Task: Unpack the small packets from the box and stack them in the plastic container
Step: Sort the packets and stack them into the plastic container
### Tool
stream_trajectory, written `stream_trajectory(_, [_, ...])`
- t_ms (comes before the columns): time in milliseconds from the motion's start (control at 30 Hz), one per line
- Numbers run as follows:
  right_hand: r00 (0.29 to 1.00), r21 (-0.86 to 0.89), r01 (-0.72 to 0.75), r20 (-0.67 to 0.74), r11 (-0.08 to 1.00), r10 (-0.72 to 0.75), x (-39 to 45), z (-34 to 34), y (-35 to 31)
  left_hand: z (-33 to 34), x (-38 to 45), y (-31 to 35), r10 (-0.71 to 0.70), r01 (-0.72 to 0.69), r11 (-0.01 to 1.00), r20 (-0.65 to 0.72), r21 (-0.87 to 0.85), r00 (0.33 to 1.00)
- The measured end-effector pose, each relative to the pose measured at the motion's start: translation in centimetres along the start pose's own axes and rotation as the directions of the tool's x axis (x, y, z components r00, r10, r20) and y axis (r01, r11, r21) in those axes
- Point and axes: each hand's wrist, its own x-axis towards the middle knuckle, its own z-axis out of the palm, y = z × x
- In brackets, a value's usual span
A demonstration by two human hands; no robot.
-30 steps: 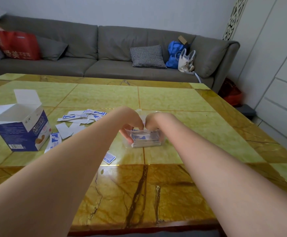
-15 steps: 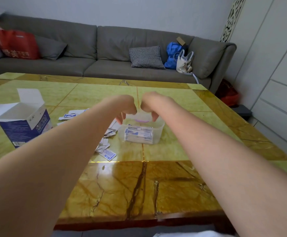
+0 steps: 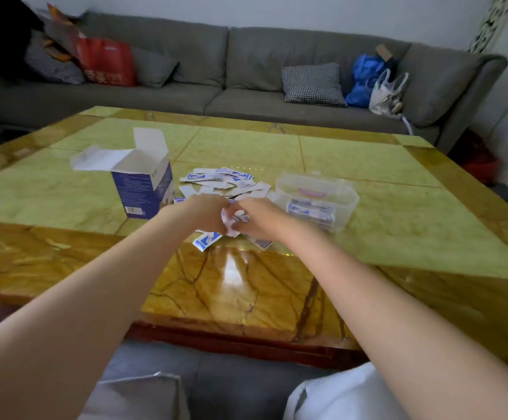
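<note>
**Loose packets, small grip: where this could slip**

The likeliest trouble is spillage. The packets (image 3: 225,183) lie in a loose, overlapping heap on the table (image 3: 368,165), and a bunch gathered unevenly could fan out or shed a few on the way to the container (image 3: 345,189). A couple already sit near the table's darker border, by the hands. A bunch that goes in crooked could also upset the stack already in the clear container, which looks light enough to be shoved by a careless push.

The left hand (image 3: 207,215) and right hand (image 3: 257,218) meet over the near edge of the heap, fingers curled inward, pinching a small bunch of packets between them. How many they hold cannot be told; the area is blurred.

The opened box (image 3: 142,189) stands upright left of the heap, flaps up. The container sits just right of the heap, near the right hand.
</note>
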Motion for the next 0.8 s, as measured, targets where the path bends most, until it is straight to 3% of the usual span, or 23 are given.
stream_trajectory(100, [0.999, -0.032, 0.039, -0.024, 0.999, -0.040, 0.6, 2.2, 0.1, 1.9, 0.1, -1.5, 0.026, -0.034, 0.994, -0.079, -0.102, 0.997])
stream_trajectory(300, [0.978, 0.025, 0.056, -0.204, 0.998, -0.050, 0.7, 3.1, 0.6, 3.4, -0.2, -2.4, 0.015, -0.096, 0.946, -0.253, -0.311, 0.967])
stream_trajectory(433, [0.949, 0.206, -0.035, -0.299, 0.978, 0.097, 0.9, 1.4, 1.1, 3.9, -0.9, -3.2, -0.144, 0.082, 0.959, -0.216, -0.271, 0.966])
stream_trajectory(567, [0.954, 0.660, -0.143, -0.106, 0.738, 0.279, -0.2, 0.8, 1.4, 3.9, -1.8, -3.7, -0.120, 0.052, 0.953, -0.212, -0.299, 0.970])
stream_trajectory(667, [0.945, 0.767, -0.156, -0.067, 0.622, 0.320, -0.5, 1.0, 1.0, 3.6, -1.9, -3.7, -0.120, 0.025, 0.936, -0.253, -0.351, 0.960])
stream_trajectory(800, [0.963, 0.923, -0.094, -0.011, 0.373, 0.268, -0.9, 0.2, 0.8, 2.9, -1.8, -4.1, -0.145, -0.014, 0.870, -0.284, -0.493, 0.948])
